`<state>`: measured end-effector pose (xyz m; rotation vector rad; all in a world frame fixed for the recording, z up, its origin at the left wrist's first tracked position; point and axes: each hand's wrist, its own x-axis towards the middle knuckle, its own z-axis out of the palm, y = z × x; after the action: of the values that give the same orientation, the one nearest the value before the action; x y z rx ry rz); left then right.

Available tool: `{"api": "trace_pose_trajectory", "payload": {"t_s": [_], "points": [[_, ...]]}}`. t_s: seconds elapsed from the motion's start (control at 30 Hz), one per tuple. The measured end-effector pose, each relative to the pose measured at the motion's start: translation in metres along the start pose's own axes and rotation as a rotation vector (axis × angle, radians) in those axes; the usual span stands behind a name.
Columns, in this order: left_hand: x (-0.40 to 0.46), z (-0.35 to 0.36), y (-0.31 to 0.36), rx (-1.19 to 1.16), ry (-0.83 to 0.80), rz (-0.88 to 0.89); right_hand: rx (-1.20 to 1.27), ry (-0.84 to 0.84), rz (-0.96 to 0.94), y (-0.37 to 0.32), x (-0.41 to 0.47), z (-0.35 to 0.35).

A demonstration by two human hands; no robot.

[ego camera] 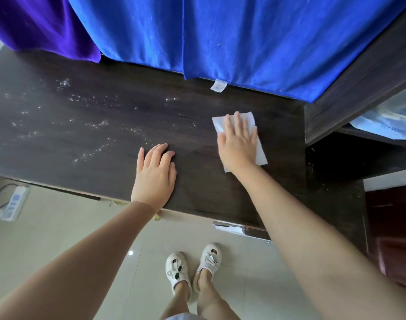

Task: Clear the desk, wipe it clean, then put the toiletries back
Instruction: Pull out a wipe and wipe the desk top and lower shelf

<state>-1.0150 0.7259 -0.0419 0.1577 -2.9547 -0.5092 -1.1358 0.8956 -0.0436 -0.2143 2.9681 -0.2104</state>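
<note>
The dark wooden desk [86, 125] runs across the view with no toiletries on it. White specks and droplets are scattered over its left half. My right hand [237, 142] lies flat, fingers spread, pressing a white wipe [260, 153] onto the desk's right part. My left hand [154, 174] rests palm down on the desk near its front edge, holding nothing.
A blue towel [220, 35] and a purple towel [36, 21] hang over the back of the desk. A dark shelf unit [358, 93] stands at the right, with a plastic bag [386, 121] inside. A power strip [12, 202] lies on the tiled floor at left.
</note>
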Motion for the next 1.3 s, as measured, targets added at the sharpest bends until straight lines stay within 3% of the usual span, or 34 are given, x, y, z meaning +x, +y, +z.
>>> {"api": "trace_pose_trajectory", "payload": {"t_s": [0.13, 0.2, 0.27, 0.37, 0.47, 0.53, 0.6, 0.7, 0.77, 0.83, 0.9, 1.0, 1.1, 1.2, 1.3], "points": [[0.000, 0.001, 0.000, -0.042, 0.047, -0.045, -0.020, -0.138, -0.632, -0.040, -0.044, 0.006], [-0.001, 0.001, 0.000, -0.031, 0.049, -0.057, -0.039, -0.171, -0.763, -0.004, -0.051, 0.001], [-0.002, 0.001, 0.000, -0.014, 0.040, -0.066, -0.064, -0.107, -0.608, 0.049, -0.036, -0.007], [-0.001, 0.001, 0.001, 0.011, 0.023, -0.078, -0.087, -0.032, -0.141, 0.110, 0.017, -0.029], [-0.001, 0.002, 0.001, 0.030, 0.010, -0.080, -0.050, 0.004, 0.168, 0.088, 0.063, -0.033], [-0.002, 0.001, 0.001, 0.036, 0.008, -0.091, 0.001, 0.026, 0.227, 0.043, 0.079, -0.023], [-0.001, 0.001, 0.001, 0.038, 0.014, -0.096, 0.016, 0.016, 0.102, -0.010, 0.079, -0.010], [-0.001, 0.002, 0.001, 0.019, 0.041, -0.102, -0.029, -0.039, -0.366, -0.074, 0.050, 0.001], [-0.001, 0.003, 0.001, 0.006, 0.076, -0.106, -0.058, -0.135, -0.712, -0.078, 0.032, 0.002], [-0.002, 0.003, 0.000, -0.002, 0.110, -0.117, -0.079, -0.185, -0.860, -0.047, 0.028, -0.002], [-0.003, 0.002, 0.000, -0.005, 0.135, -0.124, -0.054, -0.116, -0.705, 0.003, 0.031, -0.008], [-0.004, 0.002, 0.001, -0.008, 0.139, -0.130, -0.006, 0.066, -0.218, 0.086, 0.033, -0.021], [-0.003, 0.003, 0.001, -0.019, 0.130, -0.128, 0.046, 0.142, 0.117, 0.105, 0.026, -0.028], [-0.003, 0.001, 0.000, -0.065, 0.144, -0.106, 0.040, 0.095, 0.163, 0.051, 0.018, -0.015], [-0.003, -0.005, -0.002, -0.244, 0.193, -0.120, 0.005, 0.002, -0.099, -0.039, -0.008, 0.004]]}}
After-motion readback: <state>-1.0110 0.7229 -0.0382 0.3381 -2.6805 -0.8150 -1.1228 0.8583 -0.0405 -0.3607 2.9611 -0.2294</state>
